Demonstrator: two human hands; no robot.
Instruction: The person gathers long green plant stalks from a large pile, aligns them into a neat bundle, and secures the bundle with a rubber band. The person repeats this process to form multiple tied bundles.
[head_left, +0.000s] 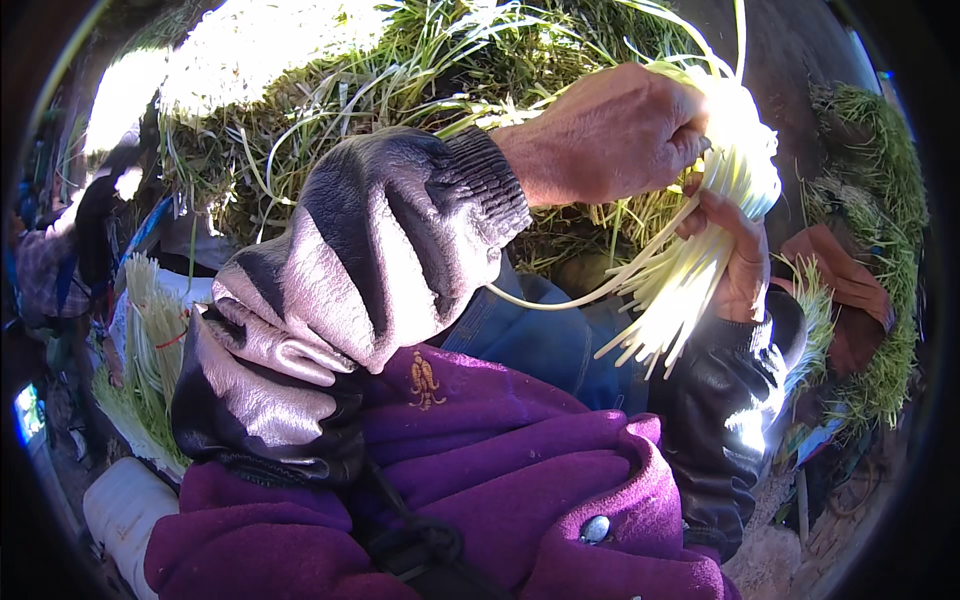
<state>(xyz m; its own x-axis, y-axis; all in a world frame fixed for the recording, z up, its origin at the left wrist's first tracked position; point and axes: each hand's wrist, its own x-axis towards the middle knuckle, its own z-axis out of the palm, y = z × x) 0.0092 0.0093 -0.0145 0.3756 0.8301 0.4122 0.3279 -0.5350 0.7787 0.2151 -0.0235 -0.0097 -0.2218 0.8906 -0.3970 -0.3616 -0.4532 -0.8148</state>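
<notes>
My right hand (739, 255) is wrapped around a bundle of long pale-green stalks (679, 300), its thumb lying across them. The cut-looking ends fan out downward. Against the upper part of the same bundle, my left hand (615, 135) is closed in a fist, gripping at its side; what exactly its fingers pinch is hidden and washed out by glare. One loose stalk (551, 305) curves away from the bundle to the left. Thin green leaves rise above the hands. Both forearms wear dark, shiny sleeves (375, 247).
A large heap of cut greens (322, 120) lies in front, partly in harsh sunlight. Another green pile (874, 172) is at the right, near a brown cloth-like piece (840, 300). Stalk bundles (154, 330) stand at my left, beside a white cylindrical object (127, 517). Another person (56, 262) is at far left.
</notes>
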